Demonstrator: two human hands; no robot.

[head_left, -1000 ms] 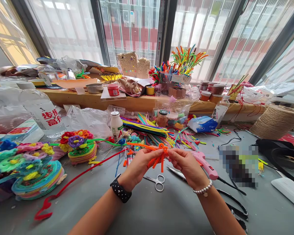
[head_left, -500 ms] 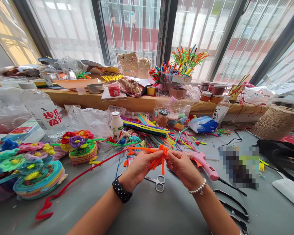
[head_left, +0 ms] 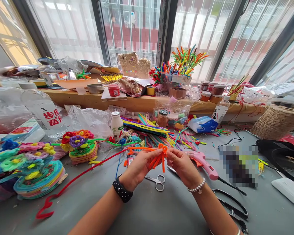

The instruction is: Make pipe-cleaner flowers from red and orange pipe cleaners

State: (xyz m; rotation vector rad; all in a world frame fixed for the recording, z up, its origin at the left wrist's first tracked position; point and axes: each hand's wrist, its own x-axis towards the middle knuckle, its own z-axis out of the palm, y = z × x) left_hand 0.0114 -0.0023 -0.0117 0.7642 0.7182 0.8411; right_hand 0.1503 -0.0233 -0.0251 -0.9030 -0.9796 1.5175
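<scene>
Both hands meet over the grey table [head_left: 149, 212] on an orange pipe cleaner [head_left: 159, 156] twisted into a small loop with several strands hanging below. My left hand [head_left: 139, 166], with a black dotted watch band on its wrist, pinches the left side, where one long orange end runs out to the left. My right hand [head_left: 182, 166], wearing a pearl bracelet, pinches the right side of the loop. Small scissors [head_left: 158, 182] lie on the table just under the hands.
A pink glue gun [head_left: 204, 163] lies right of my hands. A long red pipe cleaner [head_left: 71, 182] trails to the left. Stacks of pipe-cleaner flower coasters [head_left: 36, 176] fill the left side. A bundle of coloured pipe cleaners [head_left: 147, 127] and a small white bottle [head_left: 117, 125] stand behind. A twine spool [head_left: 276, 122] sits far right.
Both hands and the orange pipe cleaner have shifted slightly upward and closer together; the fingers keep working the loop. Nothing else moved.
</scene>
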